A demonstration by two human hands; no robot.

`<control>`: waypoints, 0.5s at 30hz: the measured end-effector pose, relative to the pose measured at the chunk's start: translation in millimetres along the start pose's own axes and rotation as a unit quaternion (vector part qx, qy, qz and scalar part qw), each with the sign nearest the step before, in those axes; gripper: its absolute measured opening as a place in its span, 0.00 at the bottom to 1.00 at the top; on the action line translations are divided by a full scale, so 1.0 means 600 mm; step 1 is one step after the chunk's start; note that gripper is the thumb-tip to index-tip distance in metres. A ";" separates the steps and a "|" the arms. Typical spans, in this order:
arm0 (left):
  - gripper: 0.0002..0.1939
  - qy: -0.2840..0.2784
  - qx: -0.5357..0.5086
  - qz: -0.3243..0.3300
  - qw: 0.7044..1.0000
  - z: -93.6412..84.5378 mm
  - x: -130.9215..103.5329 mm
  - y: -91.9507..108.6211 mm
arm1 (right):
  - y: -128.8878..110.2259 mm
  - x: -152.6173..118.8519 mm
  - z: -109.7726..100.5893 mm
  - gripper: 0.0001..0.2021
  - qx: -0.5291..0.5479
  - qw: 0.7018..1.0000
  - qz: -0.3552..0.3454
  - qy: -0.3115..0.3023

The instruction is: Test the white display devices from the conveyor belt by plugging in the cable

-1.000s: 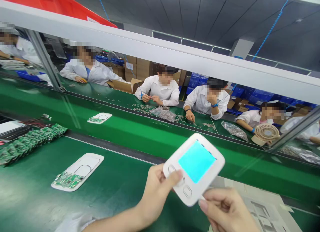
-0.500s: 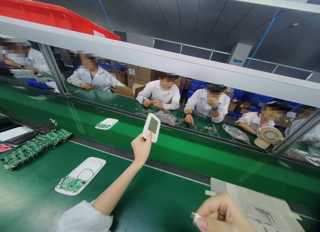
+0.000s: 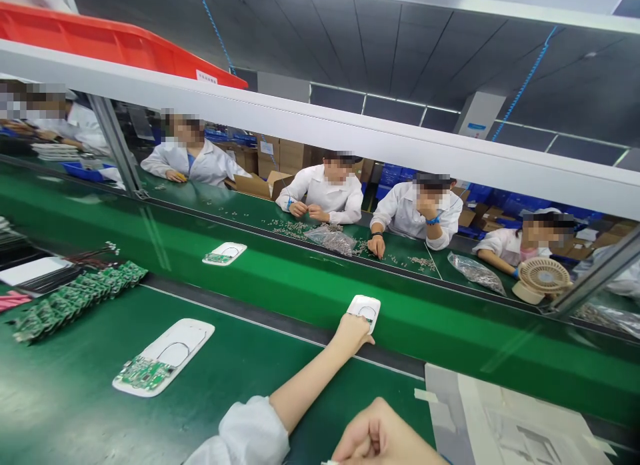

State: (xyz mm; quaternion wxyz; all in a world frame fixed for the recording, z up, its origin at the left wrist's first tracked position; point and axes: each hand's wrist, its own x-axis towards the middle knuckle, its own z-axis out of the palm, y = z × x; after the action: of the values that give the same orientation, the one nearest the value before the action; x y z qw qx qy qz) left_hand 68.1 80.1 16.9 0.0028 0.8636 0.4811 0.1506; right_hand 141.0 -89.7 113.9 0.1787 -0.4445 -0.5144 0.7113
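Over the near edge of the green belt, my left hand (image 3: 354,333) is closed on a white device (image 3: 369,307), whose open side with a thin wire and a bit of green board faces up. At the bottom of the view, my right hand (image 3: 375,435) is closed, with a small white piece (image 3: 330,462) just showing at its fingertips by the frame edge. A larger white shell (image 3: 187,337) with a green circuit board and a curved wire lies on the near table. Farther off, another white shell (image 3: 231,251) with a board lies on the belt.
Stacked green circuit boards (image 3: 80,298) and black strips are at the left. A taped paper sheet (image 3: 470,398) lies at the lower right. Across the belt (image 3: 290,278), several people in white sort small parts beside plastic bags (image 3: 333,239) and a fan (image 3: 544,275).
My left hand has moved right and down to the belt's near edge; the device's screen side no longer shows. My right hand has shifted left and lower. The shell on the belt has moved slightly right.
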 end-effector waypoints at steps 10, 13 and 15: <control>0.17 0.093 -0.037 0.027 0.995 -0.030 -0.026 0.018 | 0.083 0.134 -0.108 0.14 0.017 0.945 0.105 -0.308; 0.20 0.156 -0.036 -0.049 0.986 -0.069 -0.026 -0.039 | 0.114 0.162 -0.140 0.13 0.124 0.946 0.031 -0.296; 0.23 0.202 -0.027 -0.130 0.970 -0.096 -0.029 -0.103 | 0.126 0.170 -0.151 0.12 0.158 0.947 0.005 -0.279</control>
State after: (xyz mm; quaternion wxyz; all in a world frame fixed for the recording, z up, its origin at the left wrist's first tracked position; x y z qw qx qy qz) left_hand -6.8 90.9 58.4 -0.0515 0.7449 0.5755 0.3335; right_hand 174.9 4.1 -5.8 0.0924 -0.1975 -0.4224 0.8798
